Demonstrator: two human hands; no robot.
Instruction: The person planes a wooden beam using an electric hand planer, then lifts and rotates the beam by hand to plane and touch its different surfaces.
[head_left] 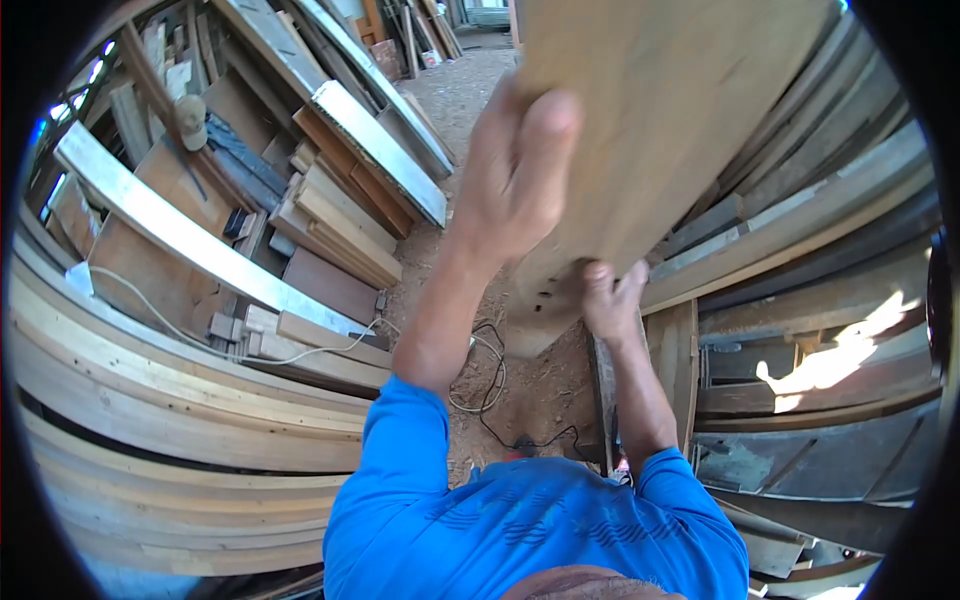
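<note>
Board (665,110), wide, wooden, held up between both hands; a few dark holes near its lower end. Left hand (515,175) closed on the board's left edge, thumb uppermost; the fingers wrapped behind cannot be seen. Right hand (610,300) holds the board's right edge lower down, near the holes, thumb and a finger spread apart.

Close on the board's right: long planks (800,230) leaning in a dense bank, leaving little room on that side. Dark upright timber (603,395) just below the board's lower end, alongside the right forearm.

Under the board: dirt floor (545,400) strewn with shavings. Black cable (490,405) snakes over it, below the board's lower end; pale cable (250,358) trails off to the board's left, across stacked lumber.

Further left of the board: short stack of lumber (335,225), white-faced plank (195,245), cap (190,122) hung above blue cloth (245,165). Lower left of the board, long pale planks (190,410) piled in layers.
</note>
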